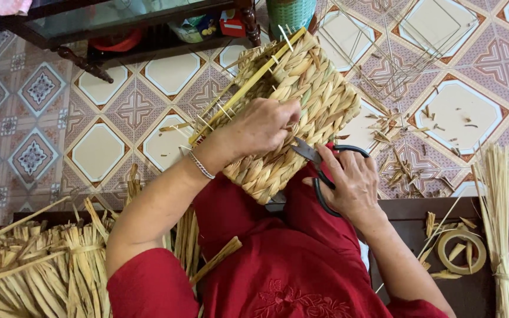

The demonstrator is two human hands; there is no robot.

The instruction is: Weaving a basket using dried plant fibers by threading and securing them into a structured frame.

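A woven straw basket (301, 94) rests on my lap, tilted, with thin straw ends and a yellow stick poking out along its upper left side. My left hand (263, 125) lies on top of the basket and pinches a strand near its middle. My right hand (351, 182) grips black-handled scissors (316, 159), whose blades point at the weave just below my left fingers. I wear red clothes and a silver bracelet on the left wrist.
Bundles of dried straw (36, 265) lie at lower left, and a tied bundle (496, 224) stands at right. A tape roll (462, 250) sits on a dark bench. Wire frames (396, 47), straw clippings (407, 165), a green woven basket (290, 13) and a glass-topped table (119, 23) are on the tiled floor.
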